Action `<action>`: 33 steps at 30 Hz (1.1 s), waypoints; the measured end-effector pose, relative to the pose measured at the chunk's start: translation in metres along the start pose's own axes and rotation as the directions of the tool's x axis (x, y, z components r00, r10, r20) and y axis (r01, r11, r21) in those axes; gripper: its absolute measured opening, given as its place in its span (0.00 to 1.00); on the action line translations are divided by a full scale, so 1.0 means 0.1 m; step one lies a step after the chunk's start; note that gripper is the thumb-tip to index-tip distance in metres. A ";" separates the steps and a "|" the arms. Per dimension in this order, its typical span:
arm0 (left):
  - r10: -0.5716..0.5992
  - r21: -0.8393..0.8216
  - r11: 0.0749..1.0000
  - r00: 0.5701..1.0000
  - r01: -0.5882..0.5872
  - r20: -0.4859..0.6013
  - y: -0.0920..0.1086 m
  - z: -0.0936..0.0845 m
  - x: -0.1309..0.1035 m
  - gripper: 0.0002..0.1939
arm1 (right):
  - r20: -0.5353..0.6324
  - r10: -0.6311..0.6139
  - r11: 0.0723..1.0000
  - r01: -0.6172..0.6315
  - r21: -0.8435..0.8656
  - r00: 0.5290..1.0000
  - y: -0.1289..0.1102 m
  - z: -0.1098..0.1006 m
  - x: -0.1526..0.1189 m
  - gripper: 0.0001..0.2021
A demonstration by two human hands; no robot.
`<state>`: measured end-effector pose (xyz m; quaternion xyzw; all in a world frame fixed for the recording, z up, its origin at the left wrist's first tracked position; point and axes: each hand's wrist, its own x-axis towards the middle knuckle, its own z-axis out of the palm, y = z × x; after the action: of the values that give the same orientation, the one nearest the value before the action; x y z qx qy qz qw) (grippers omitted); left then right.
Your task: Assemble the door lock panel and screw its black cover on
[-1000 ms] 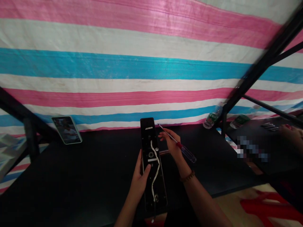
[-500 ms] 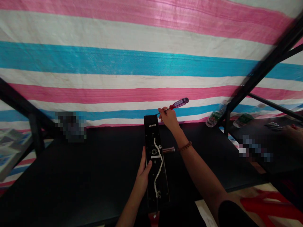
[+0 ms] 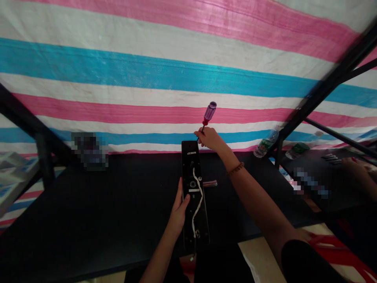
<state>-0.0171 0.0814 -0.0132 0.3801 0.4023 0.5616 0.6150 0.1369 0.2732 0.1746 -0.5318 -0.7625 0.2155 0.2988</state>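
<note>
A sheet striped in pink, white and blue (image 3: 141,76) is hanging behind the whole scene, and a black worktop (image 3: 103,216) is stretching out beneath it. A long dark panel (image 3: 194,205) is lying lengthwise away from the person, its near end reaching toward the worktop's front edge; whether it is resting flat or being held slightly raised cannot be told.

The left hand (image 3: 178,208) is curling partly closed around the panel's left edge, thumb pressing on the face, so the panel is sitting just to its right. The right hand (image 3: 209,137) is working at the far end, just beyond the panel's far right corner, fingertips pinching a screwdriver (image 3: 208,116) low on its shaft.

The screwdriver is where the change is showing: its handle is now standing steeply above the fingers, no longer slanting low to the right as it was a second ago. The tip is pointing down at that corner, so the tool is seemingly being lined up there; contact is too small to confirm. The left hand is keeping much the same hold.

A short metallic bar (image 3: 211,183) is jutting from the panel's right side, and a thin white cable (image 3: 202,193) is snaking along its face.
</note>
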 end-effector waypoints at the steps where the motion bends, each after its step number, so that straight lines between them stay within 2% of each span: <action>1: 0.010 0.001 1.000 1.000 -0.010 -0.002 0.00 0.00 0.00 0.42 | 0.000 -0.005 1.000 0.005 -0.009 1.000 0.01 0.00 0.04 0.14; 6: 0.064 0.003 0.998 0.998 -0.064 -0.016 -0.01 0.02 0.01 0.41 | -0.129 -0.093 0.994 0.085 -0.065 0.987 0.12 0.00 0.16 0.14; 9: 0.077 0.014 0.997 0.997 -0.077 -0.008 0.02 0.04 0.00 0.42 | -0.150 -0.124 0.991 0.116 -0.067 0.981 0.19 0.00 0.17 0.13; 11: 0.082 0.025 0.996 0.997 -0.082 -0.004 0.04 0.04 -0.01 0.42 | -0.170 -0.117 0.993 0.113 -0.032 0.978 0.22 0.02 0.16 0.09; 13: 0.076 0.027 0.997 0.997 -0.076 -0.003 0.05 0.04 -0.01 0.42 | -0.237 -0.104 0.993 0.113 0.026 0.966 0.25 0.06 0.14 0.05; 15: 0.076 0.017 0.997 0.997 -0.076 -0.008 0.04 0.03 0.00 0.43 | -0.288 -0.079 0.988 0.113 0.103 0.955 0.28 0.11 0.13 0.06; 21: 0.069 -0.018 0.997 0.997 -0.070 -0.019 -0.02 0.01 0.03 0.43 | -0.250 -0.080 0.960 0.142 0.242 0.965 0.36 0.18 0.09 0.07; 27: 0.078 -0.019 0.997 0.996 -0.079 -0.041 -0.03 0.01 0.06 0.43 | -0.148 -0.131 0.976 0.153 0.152 0.980 0.36 0.19 0.06 0.09; 33: 0.079 -0.006 0.997 0.996 -0.080 -0.043 0.00 0.03 0.04 0.43 | -0.291 -0.165 0.982 0.185 0.044 0.943 0.32 0.18 0.09 0.05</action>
<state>-0.0138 0.0852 -0.0126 0.3814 0.3978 0.5952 0.5848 0.1440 0.2923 0.1427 -0.4767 -0.7475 0.1357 0.4422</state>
